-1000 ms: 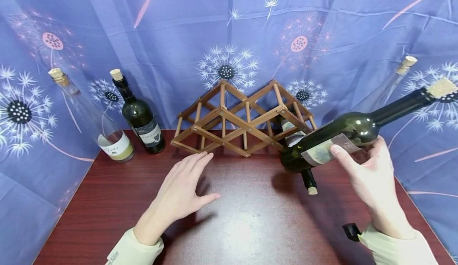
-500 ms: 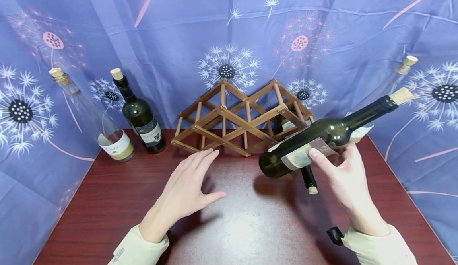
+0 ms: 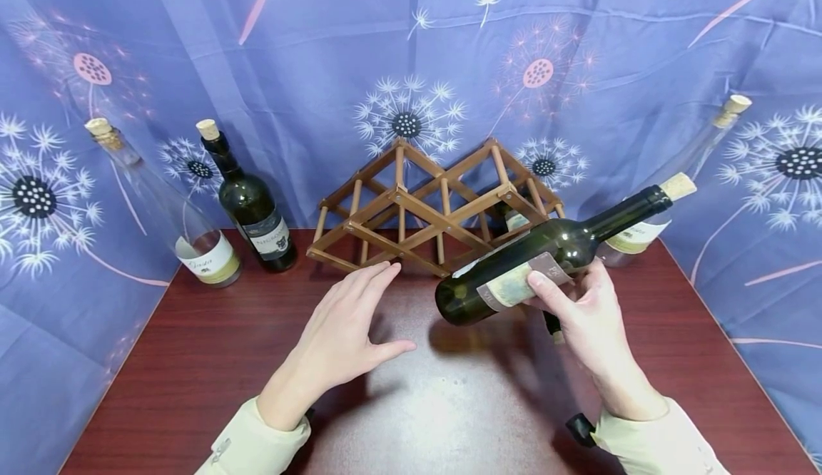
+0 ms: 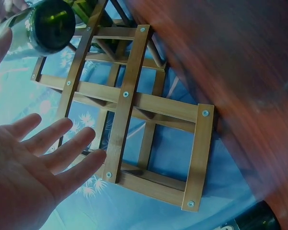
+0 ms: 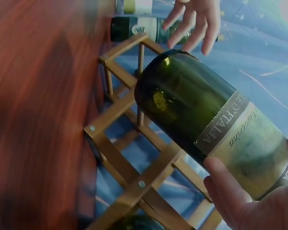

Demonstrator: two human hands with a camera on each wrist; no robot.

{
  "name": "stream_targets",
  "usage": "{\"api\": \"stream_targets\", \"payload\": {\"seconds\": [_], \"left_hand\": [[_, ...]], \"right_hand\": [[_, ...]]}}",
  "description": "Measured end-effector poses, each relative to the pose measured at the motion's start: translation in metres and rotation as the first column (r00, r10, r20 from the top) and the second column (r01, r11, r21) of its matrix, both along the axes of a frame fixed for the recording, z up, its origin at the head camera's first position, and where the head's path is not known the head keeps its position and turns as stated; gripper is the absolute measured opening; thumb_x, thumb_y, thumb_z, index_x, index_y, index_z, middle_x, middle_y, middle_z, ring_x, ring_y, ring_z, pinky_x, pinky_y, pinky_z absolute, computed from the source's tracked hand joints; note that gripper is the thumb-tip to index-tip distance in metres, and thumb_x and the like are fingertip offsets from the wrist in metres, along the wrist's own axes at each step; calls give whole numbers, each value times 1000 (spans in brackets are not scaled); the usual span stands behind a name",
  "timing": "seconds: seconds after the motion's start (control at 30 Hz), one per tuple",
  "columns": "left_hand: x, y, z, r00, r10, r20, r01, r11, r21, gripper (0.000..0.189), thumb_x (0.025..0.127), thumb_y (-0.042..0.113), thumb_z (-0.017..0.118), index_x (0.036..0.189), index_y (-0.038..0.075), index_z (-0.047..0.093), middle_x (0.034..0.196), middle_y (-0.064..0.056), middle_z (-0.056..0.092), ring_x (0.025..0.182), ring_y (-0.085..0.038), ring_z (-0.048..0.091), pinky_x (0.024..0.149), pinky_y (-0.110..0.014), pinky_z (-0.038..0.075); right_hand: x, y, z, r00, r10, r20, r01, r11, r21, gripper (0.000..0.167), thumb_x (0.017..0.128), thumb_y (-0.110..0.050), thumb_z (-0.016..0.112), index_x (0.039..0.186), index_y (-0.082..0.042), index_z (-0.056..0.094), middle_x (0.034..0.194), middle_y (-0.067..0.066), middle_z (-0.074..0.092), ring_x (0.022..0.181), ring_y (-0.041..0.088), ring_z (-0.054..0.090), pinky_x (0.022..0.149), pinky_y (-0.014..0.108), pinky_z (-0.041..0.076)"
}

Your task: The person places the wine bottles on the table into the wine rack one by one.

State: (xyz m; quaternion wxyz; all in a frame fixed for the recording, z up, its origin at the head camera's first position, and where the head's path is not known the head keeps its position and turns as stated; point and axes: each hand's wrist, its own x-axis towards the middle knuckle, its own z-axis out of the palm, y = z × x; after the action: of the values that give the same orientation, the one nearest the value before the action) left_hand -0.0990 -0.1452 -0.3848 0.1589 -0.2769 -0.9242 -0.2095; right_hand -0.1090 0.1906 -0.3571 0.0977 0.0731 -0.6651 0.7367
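Note:
My right hand (image 3: 587,314) grips a corked dark green wine bottle (image 3: 539,247) round its labelled body. The bottle is tilted in the air, with its base toward the left and its cork up to the right. My left hand (image 3: 343,332) has its fingers extended and holds nothing, just in front of a wooden wine rack (image 3: 447,230). In the right wrist view the thumb and fingers press on the bottle's label (image 5: 252,143). Another bottle lies in the rack's right part, its neck (image 3: 552,324) poking out in front, mostly hidden behind the held bottle.
At the left stand a clear corked bottle (image 3: 208,257) and a dark green corked bottle (image 3: 260,215). A second clear bottle (image 3: 632,236) stands at the back right, partly hidden. Patterned blue cloth (image 3: 289,68) hangs behind the red-brown table (image 3: 160,361).
My right hand has carried the bottle leftward and slightly down, toward the middle. My left hand has shifted slightly to the right, its fingers still extended.

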Motion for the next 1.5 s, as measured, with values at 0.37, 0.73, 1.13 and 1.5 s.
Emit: {"api": "stream_targets", "payload": {"seconds": [0.37, 0.73, 1.13, 1.5], "left_hand": [[-1, 10, 0, 1000, -30, 1, 30, 999, 35, 108, 79, 63, 88, 163, 15, 41, 159, -7, 49, 144, -25, 48, 111, -54, 47], [-3, 25, 0, 998, -67, -11, 67, 997, 35, 109, 79, 65, 87, 163, 14, 40, 160, -7, 49, 145, -25, 47, 114, -50, 45], [-2, 35, -3, 996, -89, 4, 88, 995, 50, 114, 78, 61, 90, 166, 15, 34, 161, -5, 47, 145, -25, 47, 116, -47, 43], [-3, 38, -6, 997, -74, 21, 73, 997, 41, 113, 76, 57, 93, 164, 12, 37, 154, -4, 53, 132, -25, 58, 104, -46, 52]], "right_hand": [[5, -24, -9, 994, 53, 91, -43, 993, -108, 44, 99, 8, 68, 136, -9, 54, 113, 8, 72, 96, 17, 74, 77, 39, 65], [10, -49, -20, 988, 111, 111, -90, 979, -182, 44, 99, 8, 67, 137, -8, 52, 114, 8, 72, 98, 19, 74, 79, 43, 64], [16, -66, -29, 979, 170, 112, -146, 969, -200, 49, 100, 7, 65, 144, -8, 47, 120, 12, 71, 104, 23, 73, 83, 48, 64], [20, -76, -34, 971, 198, 138, -160, 957, -243, 52, 99, 7, 64, 144, -10, 46, 120, 11, 69, 104, 21, 73, 86, 47, 63]]}}
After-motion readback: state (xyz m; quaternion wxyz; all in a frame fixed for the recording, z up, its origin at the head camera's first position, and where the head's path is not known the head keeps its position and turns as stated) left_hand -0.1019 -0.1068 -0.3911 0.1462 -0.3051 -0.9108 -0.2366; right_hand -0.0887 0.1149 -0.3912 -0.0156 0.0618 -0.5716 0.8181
